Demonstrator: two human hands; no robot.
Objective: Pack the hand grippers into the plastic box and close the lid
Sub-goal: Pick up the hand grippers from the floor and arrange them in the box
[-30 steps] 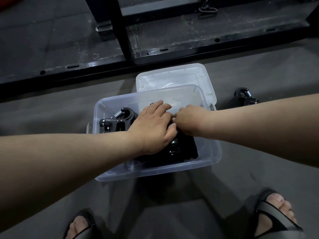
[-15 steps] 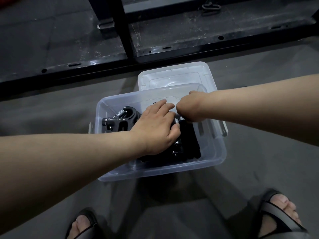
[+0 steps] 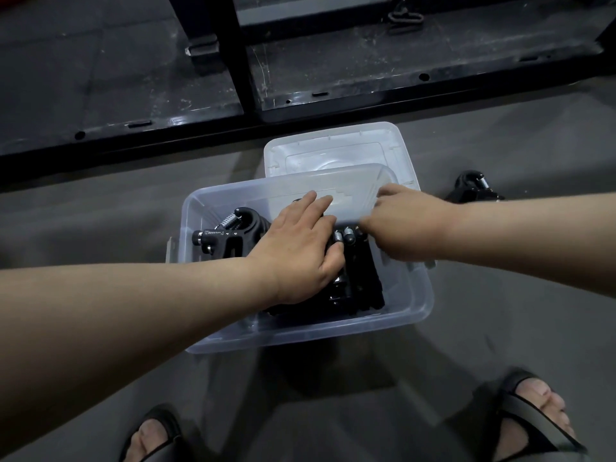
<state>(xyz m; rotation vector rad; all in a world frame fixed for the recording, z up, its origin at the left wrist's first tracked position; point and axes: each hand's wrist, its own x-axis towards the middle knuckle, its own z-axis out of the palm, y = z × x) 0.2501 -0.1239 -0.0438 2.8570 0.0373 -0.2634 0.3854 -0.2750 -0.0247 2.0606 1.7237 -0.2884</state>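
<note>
Hand grippers [image 3: 230, 236], black with coiled steel springs, lie piled inside the clear plastic box [image 3: 410, 305] on the grey floor; that is all the head view offers, and it looks straight down on both arms. The left hand [image 3: 300, 248] lies flat on top of the pile, fingers [image 3: 316, 203] loosely spread and pressing down, not curled round anything. One gripper shows uncovered just to the outside of its knuckles, towards the box's left wall. The right hand [image 3: 403, 225] is over the box's right rim, blurred; its fingers point down among the springs beside the left thumb, and whether they pinch a handle or only push cannot be told. One more gripper [image 3: 473, 191] lies on the floor outside the box, just beyond the right wrist. The lid [image 3: 336, 145] lies flat on the floor past the fingertips of both hands, touching or tucked under the box's far wall.

The step in hand looks like settling the pile. To do it well, press evenly, nest the handles side by side so that no spring stands above the rim, leave a gap for the stray gripper, then fetch it before the lid.
</note>
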